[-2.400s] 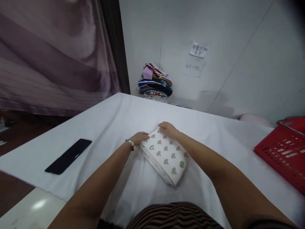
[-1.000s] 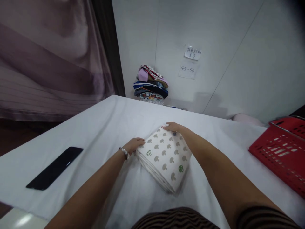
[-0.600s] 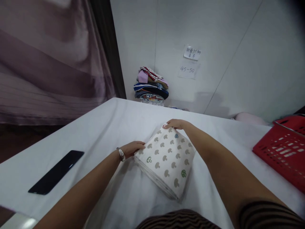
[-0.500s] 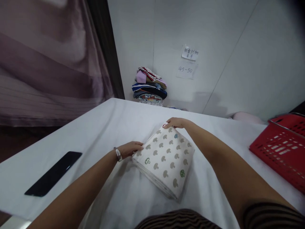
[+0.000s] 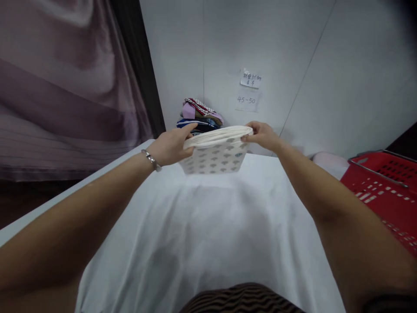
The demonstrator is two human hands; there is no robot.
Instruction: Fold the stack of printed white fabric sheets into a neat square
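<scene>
A folded white cloth (image 5: 213,157) printed with mushrooms hangs between my hands, its layered edge upward and its patterned side facing me. My left hand (image 5: 172,143), with a silver bracelet at the wrist, grips the cloth's left upper corner, thumb on the near side. At the right upper corner, my right hand (image 5: 262,135) pinches the layers between thumb and fingers. The cloth is held up over the far part of the white-covered table (image 5: 208,230).
Behind the cloth, a stack of folded fabrics (image 5: 200,111) stands by the wall. A red plastic basket (image 5: 381,191) sits on the right. Pinkish curtain (image 5: 65,87) hangs at left. Two paper notes (image 5: 247,100) are stuck on the wall.
Both hands have lifted the folded cloth off the table and moved it away from me, tilting it upright. The view has shifted, and the black phone-like slab at left is out of sight.
</scene>
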